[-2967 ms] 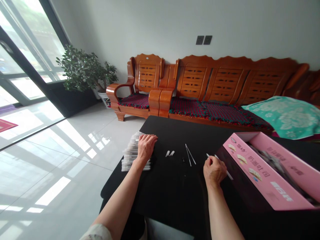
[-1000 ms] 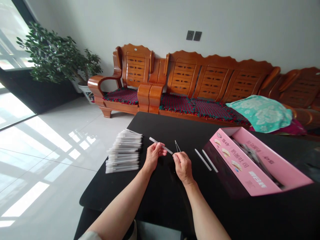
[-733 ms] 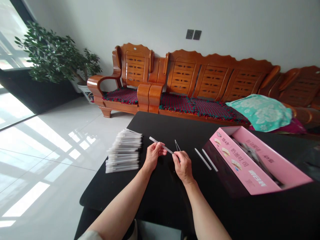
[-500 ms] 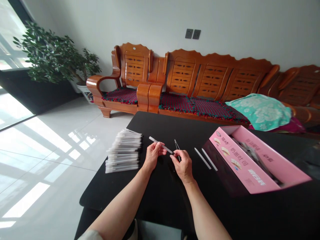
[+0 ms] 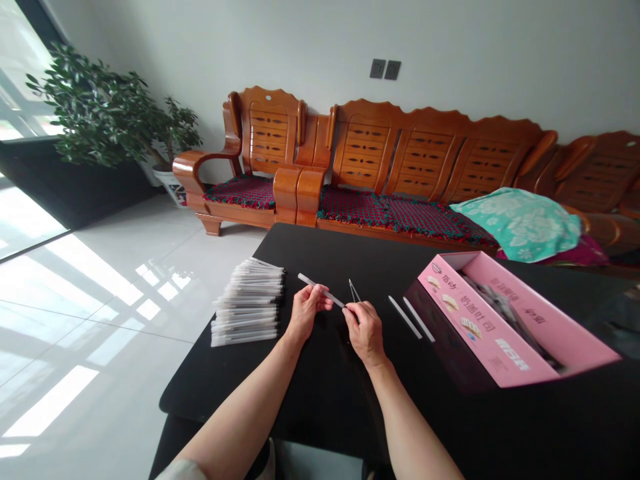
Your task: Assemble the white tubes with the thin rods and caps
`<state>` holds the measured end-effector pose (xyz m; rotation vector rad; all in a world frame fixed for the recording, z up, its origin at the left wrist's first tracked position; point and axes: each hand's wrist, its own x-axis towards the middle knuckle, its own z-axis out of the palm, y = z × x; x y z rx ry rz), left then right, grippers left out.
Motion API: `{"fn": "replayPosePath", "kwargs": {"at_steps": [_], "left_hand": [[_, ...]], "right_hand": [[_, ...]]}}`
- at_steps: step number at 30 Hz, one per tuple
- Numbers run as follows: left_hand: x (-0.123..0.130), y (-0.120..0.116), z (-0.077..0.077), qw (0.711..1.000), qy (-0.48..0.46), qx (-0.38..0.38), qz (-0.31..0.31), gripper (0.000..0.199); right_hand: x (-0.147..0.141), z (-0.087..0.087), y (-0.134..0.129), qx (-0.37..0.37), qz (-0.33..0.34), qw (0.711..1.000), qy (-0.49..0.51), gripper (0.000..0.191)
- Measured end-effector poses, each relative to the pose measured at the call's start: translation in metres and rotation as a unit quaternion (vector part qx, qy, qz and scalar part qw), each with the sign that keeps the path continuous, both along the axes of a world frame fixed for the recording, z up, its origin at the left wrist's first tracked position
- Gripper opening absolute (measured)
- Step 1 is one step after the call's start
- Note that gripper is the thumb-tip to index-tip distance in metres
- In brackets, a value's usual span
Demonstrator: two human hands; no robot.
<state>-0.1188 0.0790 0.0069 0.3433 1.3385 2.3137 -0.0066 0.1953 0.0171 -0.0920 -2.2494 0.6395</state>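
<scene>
A: What's closest, bottom middle of the frame?

B: The left hand (image 5: 306,313), thumb and fingers closed on a clear tube (image 5: 320,290), likely a thin plastic sleeve, held up over the black table (image 5: 320,253).

A: Which way does it point?

B: Its long axis slants across the frame, the free end toward the upper left and the other tip down to the lower right, right at the right hand (image 5: 367,332).

A: And that hand's grip?

B: Curled nearly closed at the lower end of slim metal tweezers (image 5: 354,292), whose points stand upward. I can't tell whether it has the tweezers, the tube's tip or both.

A: What's the step, then?

B: My read is that both hands are working at that tip, so the tube and tweezers need lining up there.

A: Further out?

B: A stack of black-ended white tubes (image 5: 249,303) lies left of the hands, two loose white tubes (image 5: 405,317) lie to the right, then a pink cardboard box (image 5: 480,320). Beyond stands a wooden sofa (image 5: 425,160), with a potted plant (image 5: 95,113) at the upper left
</scene>
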Motion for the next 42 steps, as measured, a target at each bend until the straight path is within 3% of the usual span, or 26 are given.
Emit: {"fn": "replayPosePath", "kwargs": {"at_steps": [7, 14, 25, 32, 36, 42], "left_hand": [[0.0, 0.0, 0.0, 1.0, 0.006, -0.004, 0.007, 0.047], [0.0, 0.0, 0.0, 1.0, 0.005, -0.01, 0.013, 0.049], [-0.001, -0.001, -0.001, 1.0, 0.001, -0.002, 0.03, 0.048], [-0.002, -0.002, 0.001, 0.998, -0.001, 0.011, 0.067, 0.047], [-0.003, 0.0, -0.001, 0.998, -0.001, 0.009, 0.063, 0.049], [-0.003, 0.001, -0.003, 0.999, 0.002, 0.011, 0.05, 0.046]], "right_hand": [[0.0, 0.0, 0.0, -0.011, -0.01, 1.0, 0.01, 0.008], [0.0, 0.001, 0.0, 0.013, -0.004, 1.0, -0.001, 0.017], [0.003, 0.001, 0.001, 0.005, -0.012, 1.0, 0.004, 0.007], [0.007, -0.008, 0.01, 0.039, -0.136, 0.99, -0.018, 0.008], [0.004, -0.013, 0.005, 0.1, -0.135, 0.983, -0.079, 0.009], [-0.001, -0.015, 0.002, 0.113, -0.136, 0.978, -0.109, 0.008]]}}
